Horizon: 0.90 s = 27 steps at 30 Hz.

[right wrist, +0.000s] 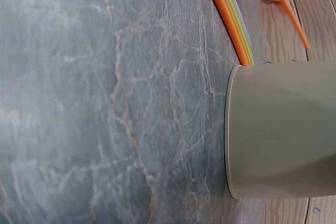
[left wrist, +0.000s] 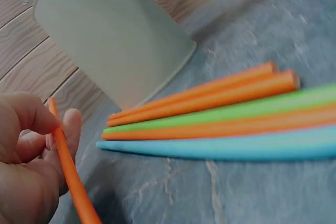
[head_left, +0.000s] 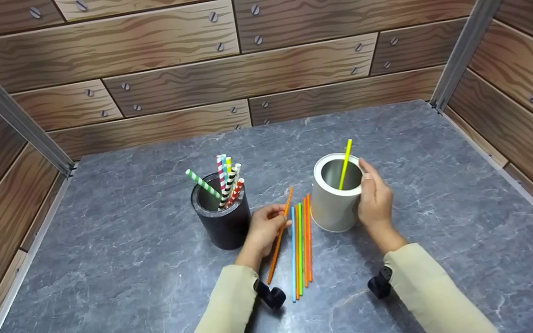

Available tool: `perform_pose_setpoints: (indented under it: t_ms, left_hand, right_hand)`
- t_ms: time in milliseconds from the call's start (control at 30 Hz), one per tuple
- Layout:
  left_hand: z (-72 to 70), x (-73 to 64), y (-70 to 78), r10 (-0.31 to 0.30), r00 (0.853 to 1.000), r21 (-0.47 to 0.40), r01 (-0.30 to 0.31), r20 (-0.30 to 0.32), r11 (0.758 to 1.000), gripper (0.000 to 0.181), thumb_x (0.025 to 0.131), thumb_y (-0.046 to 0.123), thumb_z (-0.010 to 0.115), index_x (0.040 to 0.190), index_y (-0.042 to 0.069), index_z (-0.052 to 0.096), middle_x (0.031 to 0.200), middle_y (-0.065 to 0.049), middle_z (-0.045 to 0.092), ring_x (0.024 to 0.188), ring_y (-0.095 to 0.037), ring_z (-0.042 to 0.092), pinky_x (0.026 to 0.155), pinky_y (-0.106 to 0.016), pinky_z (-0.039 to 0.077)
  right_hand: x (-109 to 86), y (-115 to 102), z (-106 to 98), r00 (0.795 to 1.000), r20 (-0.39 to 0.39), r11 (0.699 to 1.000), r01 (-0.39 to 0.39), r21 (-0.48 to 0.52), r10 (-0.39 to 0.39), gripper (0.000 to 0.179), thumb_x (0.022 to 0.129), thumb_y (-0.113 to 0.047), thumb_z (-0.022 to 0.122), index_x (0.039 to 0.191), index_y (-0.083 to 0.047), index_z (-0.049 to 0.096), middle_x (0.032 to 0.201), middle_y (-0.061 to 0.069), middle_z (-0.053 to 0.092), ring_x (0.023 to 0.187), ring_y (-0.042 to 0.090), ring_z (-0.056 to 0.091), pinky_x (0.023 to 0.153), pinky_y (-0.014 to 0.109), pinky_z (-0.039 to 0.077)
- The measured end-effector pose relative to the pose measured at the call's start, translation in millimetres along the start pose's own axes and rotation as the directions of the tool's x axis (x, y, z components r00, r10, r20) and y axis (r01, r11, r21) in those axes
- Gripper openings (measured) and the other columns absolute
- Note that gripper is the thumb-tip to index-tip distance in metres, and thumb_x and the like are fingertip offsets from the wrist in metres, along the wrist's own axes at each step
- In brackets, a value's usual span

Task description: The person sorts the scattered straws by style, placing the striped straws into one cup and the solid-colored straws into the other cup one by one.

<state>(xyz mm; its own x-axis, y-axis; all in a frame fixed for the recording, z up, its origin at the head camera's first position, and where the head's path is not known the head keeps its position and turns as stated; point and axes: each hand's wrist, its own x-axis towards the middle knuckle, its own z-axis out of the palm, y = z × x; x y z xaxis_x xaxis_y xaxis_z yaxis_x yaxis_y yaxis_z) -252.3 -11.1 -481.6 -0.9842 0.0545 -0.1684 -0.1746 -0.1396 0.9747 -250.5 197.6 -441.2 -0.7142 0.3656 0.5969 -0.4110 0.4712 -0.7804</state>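
Between thumb and fingers, my left hand (head_left: 264, 229) pinches an orange straw (head_left: 279, 245), tilted and held off the table in the left wrist view. My right hand (head_left: 376, 199) grips the right side of a white canister (head_left: 336, 210), thumb near its rim. Inside that canister leans one yellow straw (head_left: 346, 162). Between the hands lies a row of plain straws: a blue straw (head_left: 294, 259), a green straw (head_left: 300, 249) and several orange straws (head_left: 308, 240). Left of my left hand stands a black canister (head_left: 225, 229) holding several patterned paper straws (head_left: 222, 178), one striped green and white.
The grey marbled table (head_left: 123, 222) runs back to a wood-patterned wall (head_left: 178, 88). Metal corner posts (head_left: 463, 51) rise at the far corners. Black wrist cameras (head_left: 271, 295) sit on both sleeves.
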Motion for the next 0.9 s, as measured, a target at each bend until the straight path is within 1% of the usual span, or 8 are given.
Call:
perform_pose_setpoints:
  t_ms: [100, 200, 267, 333, 567, 733, 900]
  left_hand:
    - [1.1, -0.6, 3.2, 0.017, 1.0, -0.073, -0.018, -0.017, 0.997, 0.03, 0.077, -0.009, 0.055, 0.107, -0.011, 0.056, 0.086, -0.003, 0.052, 0.074, -0.01, 0.055, 0.06, -0.018, 0.049]
    - [3.0, -1.7, 6.7, 0.055, 0.998, -0.125, -0.058, -0.029, 0.99, 0.03, 0.076, -0.011, 0.057, 0.105, -0.012, 0.055, 0.087, -0.005, 0.051, 0.078, -0.012, 0.052, 0.066, -0.018, 0.051]
    - [4.5, -2.2, 9.1, 0.085, 0.996, -0.139, -0.089, -0.035, 0.986, 0.03, 0.074, -0.013, 0.057, 0.104, -0.014, 0.055, 0.087, -0.006, 0.051, 0.079, -0.012, 0.05, 0.068, -0.018, 0.051]
    - [6.2, -3.3, 12.0, 0.11, 0.993, -0.144, -0.115, -0.044, 0.983, 0.03, 0.072, -0.014, 0.057, 0.102, -0.014, 0.055, 0.085, -0.005, 0.052, 0.077, -0.012, 0.05, 0.067, -0.018, 0.051]
    - [13.0, -8.7, 22.1, 0.153, 0.985, -0.207, -0.165, -0.074, 0.964, 0.026, 0.065, -0.017, 0.054, 0.089, -0.008, 0.058, 0.079, -0.004, 0.05, 0.072, -0.012, 0.049, 0.064, -0.02, 0.054]
    - [16.4, -12.1, 28.1, 0.212, 0.973, -0.195, -0.226, -0.09, 0.954, 0.025, 0.063, -0.019, 0.055, 0.085, -0.007, 0.057, 0.076, -0.003, 0.05, 0.07, -0.012, 0.048, 0.061, -0.017, 0.051]
    - [18.3, -16.6, 35.1, 0.282, 0.954, -0.173, -0.295, -0.099, 0.94, 0.025, 0.064, -0.018, 0.057, 0.088, -0.011, 0.056, 0.076, -0.003, 0.051, 0.07, -0.011, 0.049, 0.06, -0.015, 0.048]
  right_hand:
    - [0.5, 0, 0, 1.0, -0.002, 1.0, 0.005, 0.0, -0.005, 0.035, 0.093, -0.005, 0.039, 0.12, 0.004, 0.059, 0.12, 0.018, 0.06, 0.115, 0.029, 0.054, 0.098, 0.014, 0.038]
    - [0.1, 0, 0, 1.0, -0.003, 1.0, 0.007, 0.006, -0.007, 0.035, 0.093, -0.005, 0.039, 0.12, 0.004, 0.059, 0.12, 0.018, 0.06, 0.115, 0.025, 0.054, 0.097, 0.014, 0.037]
    - [0.1, 1, 0, 1.0, -0.003, 1.0, 0.005, 0.005, -0.005, 0.035, 0.093, -0.005, 0.039, 0.12, 0.004, 0.059, 0.12, 0.018, 0.06, 0.115, 0.022, 0.054, 0.098, 0.014, 0.037]
    - [0.3, 1, 0, 1.0, -0.002, 1.0, -0.001, 0.001, 0.001, 0.035, 0.093, -0.006, 0.039, 0.12, 0.004, 0.059, 0.121, 0.018, 0.06, 0.116, 0.02, 0.054, 0.098, 0.014, 0.037]
    - [-0.4, 2, 0, 1.0, 0.003, 1.0, -0.011, 0.002, 0.011, 0.035, 0.093, -0.006, 0.039, 0.12, 0.003, 0.059, 0.121, 0.017, 0.06, 0.117, 0.022, 0.053, 0.1, 0.018, 0.038]
    - [-0.2, 1, 0, 1.0, -0.001, 1.0, -0.01, 0.007, 0.01, 0.035, 0.093, -0.006, 0.039, 0.12, 0.003, 0.059, 0.121, 0.017, 0.06, 0.116, 0.024, 0.053, 0.099, 0.016, 0.037]
    - [-0.8, -1, 0, 1.0, 0.006, 1.0, -0.016, 0.015, 0.016, 0.035, 0.093, -0.006, 0.039, 0.121, 0.003, 0.058, 0.122, 0.017, 0.06, 0.116, 0.027, 0.053, 0.098, 0.014, 0.037]
